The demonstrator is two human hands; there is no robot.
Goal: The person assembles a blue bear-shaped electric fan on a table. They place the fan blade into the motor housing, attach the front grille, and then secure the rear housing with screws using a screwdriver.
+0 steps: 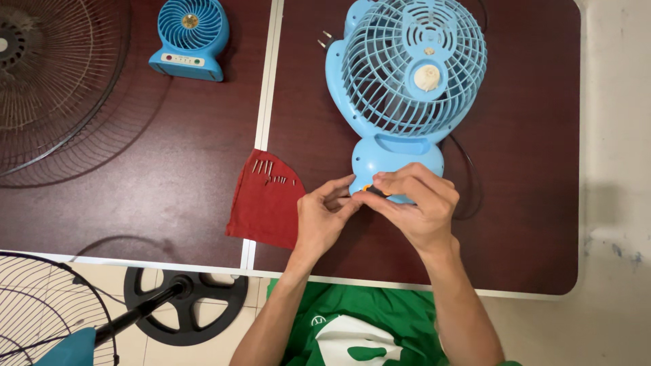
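At the table's (169, 224) far left edge lies a large wire fan guard (47, 88), partly out of view. Near the far edge, left of the pale seam between the two tabletops, a small blue fan (190, 39) stands upright. Below the near edge, on the floor, a black stand fan shows its round base (186, 305) and part of its cage (41, 312).

Just right of the seam, toward the near edge, a red cloth (266, 202) lies flat with a few small screws (268, 171) gathered at its far end.

The left hand (324, 218) sits just right of the cloth, fingers curled together, its fingertips touching the tip of a small orange-and-black tool (373, 192) — what kind of tool I cannot tell. The right hand (417, 207) is clamped on that tool, pressing it against the base of the big blue fan (407, 81). This fan lies on its back in the middle of the right tabletop, grille up, base toward the near edge. Its black cord (468, 176) loops along the right side, and its plug (325, 39) shows at the upper left of the housing.
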